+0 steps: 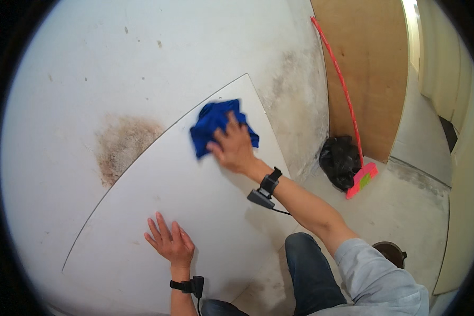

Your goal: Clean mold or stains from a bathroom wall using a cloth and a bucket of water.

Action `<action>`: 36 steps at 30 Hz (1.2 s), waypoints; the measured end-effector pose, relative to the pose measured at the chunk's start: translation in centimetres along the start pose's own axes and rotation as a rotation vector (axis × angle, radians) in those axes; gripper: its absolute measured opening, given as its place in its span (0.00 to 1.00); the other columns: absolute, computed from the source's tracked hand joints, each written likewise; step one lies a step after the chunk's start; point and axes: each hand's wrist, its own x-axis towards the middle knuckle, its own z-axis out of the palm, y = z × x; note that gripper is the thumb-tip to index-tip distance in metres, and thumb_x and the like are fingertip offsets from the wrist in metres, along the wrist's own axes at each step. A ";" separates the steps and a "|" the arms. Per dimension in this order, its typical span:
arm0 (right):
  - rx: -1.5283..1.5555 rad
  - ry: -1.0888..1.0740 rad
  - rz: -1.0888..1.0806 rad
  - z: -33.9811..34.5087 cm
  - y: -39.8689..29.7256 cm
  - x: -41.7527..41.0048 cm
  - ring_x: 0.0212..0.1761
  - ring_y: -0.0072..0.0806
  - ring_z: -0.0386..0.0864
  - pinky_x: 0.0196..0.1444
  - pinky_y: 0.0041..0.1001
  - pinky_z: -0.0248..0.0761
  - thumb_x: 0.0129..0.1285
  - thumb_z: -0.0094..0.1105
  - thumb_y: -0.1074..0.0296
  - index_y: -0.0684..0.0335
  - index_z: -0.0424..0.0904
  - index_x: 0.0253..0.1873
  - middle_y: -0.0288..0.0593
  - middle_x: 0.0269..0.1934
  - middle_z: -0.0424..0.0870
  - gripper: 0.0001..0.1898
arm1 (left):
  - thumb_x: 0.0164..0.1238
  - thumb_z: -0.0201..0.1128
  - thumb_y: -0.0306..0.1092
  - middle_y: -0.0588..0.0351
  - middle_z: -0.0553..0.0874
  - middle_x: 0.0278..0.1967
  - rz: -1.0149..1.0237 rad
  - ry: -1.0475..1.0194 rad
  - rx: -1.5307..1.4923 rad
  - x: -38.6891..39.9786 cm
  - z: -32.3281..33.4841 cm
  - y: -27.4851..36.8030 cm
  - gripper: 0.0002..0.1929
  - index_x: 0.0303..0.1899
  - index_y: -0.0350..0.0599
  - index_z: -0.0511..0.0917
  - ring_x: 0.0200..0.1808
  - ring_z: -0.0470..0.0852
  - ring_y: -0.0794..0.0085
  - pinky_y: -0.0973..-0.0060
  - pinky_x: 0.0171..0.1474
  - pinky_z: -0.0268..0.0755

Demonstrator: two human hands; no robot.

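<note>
A white panel [221, 205] with a rounded upper edge leans at the wall in front of me. My right hand [235, 148] presses a crumpled blue cloth [213, 118] to the panel near its upper right corner, fingers spread over the fabric. Lower down and to the left, my left hand [172, 243] lies on the panel with its fingers apart and nothing in them. Both wrists wear black straps with a small device and a cable.
The white wall [102, 71] carries a brown mould-like stain [126, 148] beside the panel's edge. To the right, a red-handled broom [345, 87] leans on a wooden board [367, 71] next to a black plastic bag [337, 158]. A dark bucket [391, 254] stands near my right elbow.
</note>
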 end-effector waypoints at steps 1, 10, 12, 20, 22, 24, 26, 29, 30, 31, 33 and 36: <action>-0.046 0.082 0.147 0.1 1.3 1.2 0.75 0.65 0.60 0.73 0.66 0.48 0.69 0.59 0.50 0.67 0.81 0.57 0.70 0.61 0.75 0.24 | 0.64 0.55 0.26 0.40 0.66 0.76 -0.003 0.006 -0.010 0.1 0.3 0.2 0.11 0.46 0.44 0.81 0.80 0.55 0.41 0.44 0.80 0.29; 0.097 0.079 0.056 2.9 -11.4 1.5 0.77 0.64 0.57 0.73 0.68 0.45 0.64 0.63 0.49 0.61 0.80 0.61 0.67 0.57 0.78 0.27 | 0.61 0.59 0.27 0.40 0.70 0.74 -0.024 -0.006 0.019 -0.3 0.0 -0.3 0.11 0.45 0.46 0.82 0.79 0.58 0.40 0.45 0.81 0.28; 0.113 -0.019 -0.047 2.6 -11.7 -0.2 0.76 0.63 0.60 0.69 0.67 0.55 0.63 0.64 0.47 0.59 0.81 0.60 0.66 0.56 0.78 0.27 | 0.61 0.60 0.28 0.40 0.70 0.74 -0.019 0.002 0.031 -0.1 0.1 0.0 0.11 0.45 0.46 0.82 0.79 0.58 0.41 0.45 0.81 0.28; -0.023 0.126 0.271 1.8 -7.9 1.4 0.75 0.63 0.60 0.73 0.67 0.46 0.66 0.62 0.54 0.64 0.78 0.63 0.64 0.57 0.78 0.25 | 0.63 0.58 0.27 0.40 0.69 0.74 -0.019 0.014 0.010 0.0 0.3 0.6 0.10 0.45 0.45 0.81 0.79 0.57 0.42 0.45 0.81 0.30; 0.073 0.003 -0.015 2.0 -10.9 -0.4 0.74 0.61 0.62 0.71 0.68 0.48 0.64 0.64 0.53 0.61 0.80 0.58 0.62 0.55 0.79 0.23 | 0.61 0.59 0.27 0.41 0.71 0.73 -0.039 -0.004 0.018 0.0 -0.1 0.5 0.11 0.45 0.47 0.82 0.79 0.59 0.42 0.45 0.81 0.30; 0.127 -0.032 -0.114 1.5 -11.8 -0.7 0.74 0.59 0.63 0.68 0.68 0.53 0.62 0.66 0.50 0.60 0.82 0.54 0.60 0.54 0.80 0.22 | 0.59 0.60 0.28 0.42 0.73 0.72 -0.049 -0.002 0.031 0.1 -0.2 0.0 0.11 0.44 0.49 0.83 0.78 0.61 0.42 0.45 0.81 0.30; 0.077 -0.070 0.056 0.9 -9.8 0.1 0.73 0.59 0.64 0.65 0.65 0.56 0.63 0.65 0.49 0.60 0.81 0.55 0.59 0.54 0.80 0.23 | 0.59 0.60 0.28 0.43 0.73 0.72 -0.045 -0.014 0.015 -0.4 0.0 -0.1 0.12 0.44 0.49 0.83 0.78 0.62 0.43 0.45 0.81 0.30; -0.069 0.135 0.279 0.5 -7.1 2.9 0.73 0.60 0.63 0.67 0.64 0.55 0.66 0.62 0.51 0.66 0.78 0.58 0.63 0.56 0.80 0.25 | 0.63 0.59 0.28 0.41 0.70 0.74 -0.040 0.002 -0.008 0.0 0.3 0.7 0.10 0.45 0.47 0.82 0.79 0.58 0.41 0.44 0.80 0.31; -0.102 0.222 0.300 1.0 -7.7 3.3 0.73 0.60 0.63 0.68 0.65 0.54 0.66 0.62 0.52 0.67 0.78 0.58 0.64 0.55 0.80 0.25 | 0.63 0.59 0.28 0.41 0.70 0.74 -0.041 0.003 -0.009 0.2 0.3 0.9 0.10 0.45 0.47 0.82 0.79 0.58 0.41 0.44 0.80 0.31; -0.050 0.157 0.251 1.3 -8.8 2.8 0.73 0.60 0.63 0.69 0.65 0.52 0.66 0.62 0.52 0.66 0.79 0.59 0.64 0.55 0.79 0.25 | 0.61 0.60 0.28 0.42 0.72 0.73 -0.045 0.010 0.011 0.3 0.3 1.0 0.11 0.45 0.48 0.82 0.78 0.60 0.42 0.44 0.80 0.31; 0.080 0.014 0.103 1.9 -12.8 0.7 0.74 0.61 0.62 0.70 0.67 0.51 0.65 0.63 0.52 0.63 0.81 0.58 0.64 0.56 0.79 0.23 | 0.60 0.60 0.28 0.44 0.73 0.72 -0.053 0.004 0.036 0.0 0.1 0.7 0.11 0.44 0.49 0.83 0.77 0.62 0.43 0.45 0.81 0.31; 0.124 -0.079 -0.013 1.1 -11.9 0.3 0.74 0.60 0.63 0.67 0.65 0.55 0.64 0.64 0.50 0.61 0.81 0.58 0.62 0.56 0.80 0.24 | 0.61 0.60 0.28 0.44 0.73 0.72 -0.039 0.021 0.051 0.0 -0.2 0.0 0.10 0.43 0.49 0.83 0.78 0.62 0.43 0.46 0.81 0.32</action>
